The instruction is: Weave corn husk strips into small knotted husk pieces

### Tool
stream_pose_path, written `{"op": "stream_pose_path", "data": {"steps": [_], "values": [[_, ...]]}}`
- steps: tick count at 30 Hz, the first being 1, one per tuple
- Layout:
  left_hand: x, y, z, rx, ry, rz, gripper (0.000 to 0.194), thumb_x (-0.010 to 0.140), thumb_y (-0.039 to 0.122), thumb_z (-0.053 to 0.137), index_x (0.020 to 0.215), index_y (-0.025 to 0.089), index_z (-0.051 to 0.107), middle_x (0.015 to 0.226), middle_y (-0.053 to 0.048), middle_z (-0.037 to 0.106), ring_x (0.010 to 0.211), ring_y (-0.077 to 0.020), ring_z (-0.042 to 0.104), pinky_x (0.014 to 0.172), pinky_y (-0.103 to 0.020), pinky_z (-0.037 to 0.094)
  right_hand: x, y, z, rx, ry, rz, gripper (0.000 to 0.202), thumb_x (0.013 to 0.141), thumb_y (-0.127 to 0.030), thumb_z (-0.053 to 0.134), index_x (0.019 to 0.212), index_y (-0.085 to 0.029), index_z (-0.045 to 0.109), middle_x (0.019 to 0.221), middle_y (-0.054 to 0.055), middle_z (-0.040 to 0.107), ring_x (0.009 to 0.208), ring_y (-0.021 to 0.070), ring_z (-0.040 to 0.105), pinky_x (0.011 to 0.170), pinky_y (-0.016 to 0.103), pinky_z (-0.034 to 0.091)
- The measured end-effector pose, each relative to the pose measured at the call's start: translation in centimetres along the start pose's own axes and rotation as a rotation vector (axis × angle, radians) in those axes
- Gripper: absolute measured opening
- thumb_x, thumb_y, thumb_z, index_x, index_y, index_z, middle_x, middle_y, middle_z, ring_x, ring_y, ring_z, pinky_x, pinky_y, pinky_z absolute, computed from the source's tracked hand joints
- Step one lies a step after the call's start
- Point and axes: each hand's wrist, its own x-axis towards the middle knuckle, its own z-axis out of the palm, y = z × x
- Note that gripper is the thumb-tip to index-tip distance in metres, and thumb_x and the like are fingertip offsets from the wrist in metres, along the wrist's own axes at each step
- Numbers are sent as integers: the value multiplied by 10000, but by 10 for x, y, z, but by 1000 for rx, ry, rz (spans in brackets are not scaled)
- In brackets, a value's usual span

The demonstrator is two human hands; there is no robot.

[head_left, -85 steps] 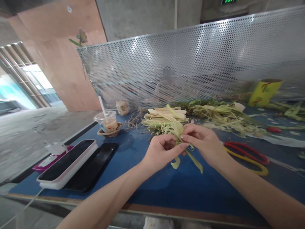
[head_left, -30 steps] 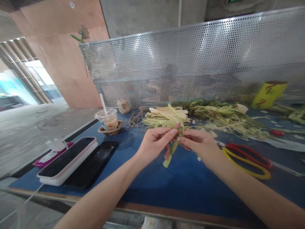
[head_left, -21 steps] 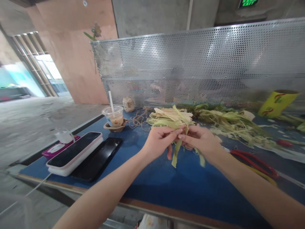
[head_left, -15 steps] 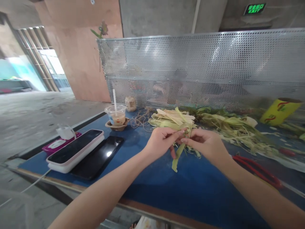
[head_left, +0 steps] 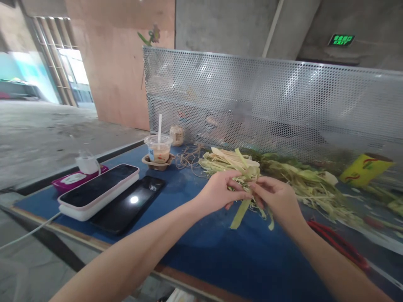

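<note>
Both hands meet over the near end of a bundle of pale green corn husks (head_left: 226, 159) on the blue table. My left hand (head_left: 222, 188) pinches a husk strip (head_left: 240, 214), whose flat end hangs below the fingers. From the other side, my right hand (head_left: 277, 195) has thumb and forefinger closed on the husk at the same spot. Thin shredded ends dangle beneath the hands. Exactly how the strip passes between the fingertips is hidden.
Loose husks (head_left: 302, 176) spread to the right, with red-handled scissors (head_left: 338, 243) and a yellow roll (head_left: 365, 170) near them. An iced drink (head_left: 159, 153), twine (head_left: 190, 157), two phones (head_left: 129, 205) and a purple box (head_left: 74, 180) occupy the left. A perforated metal screen (head_left: 267, 100) stands behind.
The view has tilted and shifted slightly. My fingers have moved along the husk strip, and my left fingers are now more curled around it. The bundle stays in place.
</note>
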Motion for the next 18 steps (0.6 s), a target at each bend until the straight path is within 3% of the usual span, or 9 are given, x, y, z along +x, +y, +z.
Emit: {"op": "stream_pose_path", "data": {"steps": [3, 6, 12, 18], "values": [[0, -4, 1, 35, -4, 7, 386, 656, 329, 659, 981, 137, 583, 624, 6, 605, 334, -23, 376, 341, -164, 332, 1, 6, 1, 90, -71, -4, 235, 625, -371, 687, 728, -172, 618, 432, -50, 500, 358, 82, 417, 378, 223, 351], [0, -8, 3, 64, -12, 9, 345, 676, 279, 630, 983, 129, 583, 604, 24, 559, 355, -32, 414, 353, -160, 337, 1, 11, 2, 132, -43, 3, 254, 568, -352, 732, 701, -167, 621, 460, -45, 512, 382, 75, 416, 382, 214, 344], [-2, -9, 8, 20, -101, -68, 578, 685, 194, 600, 1237, 124, 441, 588, 44, 526, 348, -25, 392, 356, -159, 324, 0, 18, 4, 226, -28, 92, 267, 629, -404, 684, 637, -163, 570, 367, -72, 418, 343, 52, 342, 349, 189, 281], [0, -8, 9, 6, -141, -63, 552, 693, 207, 597, 1224, 139, 465, 602, 41, 520, 362, -29, 417, 382, -173, 358, 0, 19, -2, 286, -57, 118, 248, 661, -396, 668, 679, -162, 587, 400, -60, 444, 373, 62, 373, 382, 203, 304]]}}
